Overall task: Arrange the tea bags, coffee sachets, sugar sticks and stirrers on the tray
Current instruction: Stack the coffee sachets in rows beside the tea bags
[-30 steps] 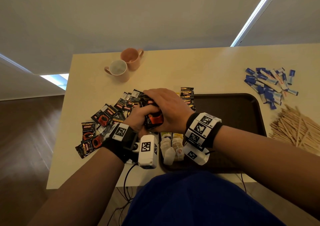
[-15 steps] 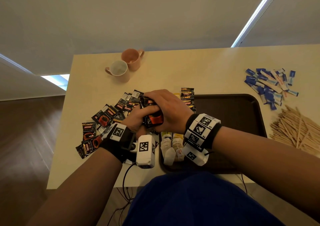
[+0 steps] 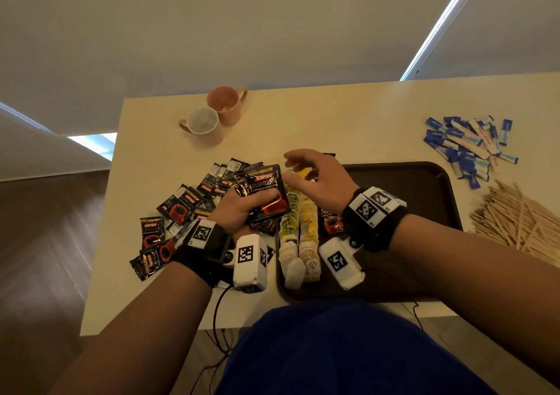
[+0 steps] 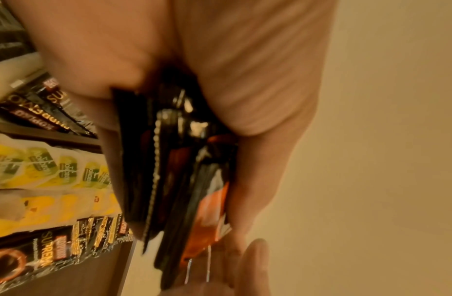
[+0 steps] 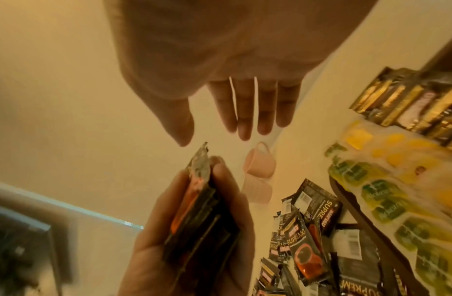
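My left hand [image 3: 242, 210] grips a stack of black coffee sachets [image 3: 265, 193] upright just left of the dark brown tray [image 3: 424, 182]; the stack shows edge-on in the left wrist view [image 4: 174, 180] and in the right wrist view [image 5: 197, 216]. My right hand [image 3: 315, 172] hovers open above the tray's left part, fingers spread [image 5: 247, 112], holding nothing. Two rows of tea bags [image 3: 300, 231] lie along the tray's left side, with coffee sachets [image 3: 331, 220] beside them. Loose coffee sachets [image 3: 181, 210] are piled on the table left of the tray.
Blue and white sugar sticks [image 3: 466, 146] lie at the far right of the table, wooden stirrers [image 3: 515, 219] in a heap below them. Two pink mugs [image 3: 212, 119] stand at the back. The tray's right half [image 3: 418, 213] is bare.
My right hand has let go of the sachet stack and lifted off to the right, opening. The left hand has raised the stack upright.
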### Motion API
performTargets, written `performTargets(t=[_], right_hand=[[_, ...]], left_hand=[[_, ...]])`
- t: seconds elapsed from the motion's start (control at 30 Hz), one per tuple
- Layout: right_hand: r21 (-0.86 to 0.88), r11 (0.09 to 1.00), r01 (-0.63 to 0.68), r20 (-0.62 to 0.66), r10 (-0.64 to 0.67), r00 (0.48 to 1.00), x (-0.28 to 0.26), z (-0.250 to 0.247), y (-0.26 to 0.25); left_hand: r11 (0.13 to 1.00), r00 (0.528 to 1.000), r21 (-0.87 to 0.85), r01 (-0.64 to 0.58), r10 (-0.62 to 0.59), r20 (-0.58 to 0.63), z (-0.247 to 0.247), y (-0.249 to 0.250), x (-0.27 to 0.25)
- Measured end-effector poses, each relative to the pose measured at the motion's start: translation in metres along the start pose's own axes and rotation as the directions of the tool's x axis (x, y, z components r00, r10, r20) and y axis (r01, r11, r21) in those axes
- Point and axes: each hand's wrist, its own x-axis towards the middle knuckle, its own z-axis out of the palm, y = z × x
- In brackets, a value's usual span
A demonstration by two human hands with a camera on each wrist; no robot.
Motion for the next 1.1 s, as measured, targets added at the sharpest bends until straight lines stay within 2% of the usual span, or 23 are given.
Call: performTargets(t=[0.17,0.3,0.4,0.53,0.7,0.83,0.97,1.03,1.1], right_hand=[[0.176,0.977,-0.122,0.06,0.113,0.992,-0.007,0.0,0.008],[0.229,0.96,-0.161,0.071,0.148,0.986,-0.009,0.001,0.013],[0.203,0.963,-0.177,0.099,0.16,0.982,-0.009,-0.001,0.014],[0.198,0.956,-0.217,0.08,0.205,0.976,-0.009,-0.003,0.015],[0.161,0.946,-0.28,0.124,0.262,0.957,-0.011,-0.004,0.019],[0.264,0.88,-0.394,0.174,0.359,0.917,-0.02,-0.02,0.025],[0.343,0.817,-0.463,0.112,0.454,0.884,-0.04,-0.047,0.051],[0.281,0.81,-0.514,0.097,0.509,0.855,-0.051,-0.055,0.068],[0.148,0.815,-0.56,0.088,0.553,0.828,-0.058,-0.057,0.085]], left_hand=[[0.999,1.0,-0.034,0.019,-0.019,-0.001,0.014,0.001,-0.003],[0.998,0.994,0.038,0.053,-0.049,-0.094,0.015,0.001,-0.003],[0.99,0.988,0.081,0.113,-0.103,-0.115,0.019,0.001,-0.002],[0.984,0.98,-0.04,0.175,-0.178,-0.084,0.017,0.007,-0.005],[0.988,0.979,0.029,0.15,-0.144,-0.146,0.016,0.006,-0.003],[0.987,0.968,0.07,0.143,-0.125,-0.217,0.014,-0.002,-0.005],[0.988,0.943,0.005,0.154,-0.146,-0.3,0.014,-0.006,-0.008],[0.986,0.948,-0.02,0.163,-0.162,-0.275,0.014,-0.012,-0.007],[0.984,0.946,0.008,0.18,-0.171,-0.274,0.014,-0.015,-0.009]])
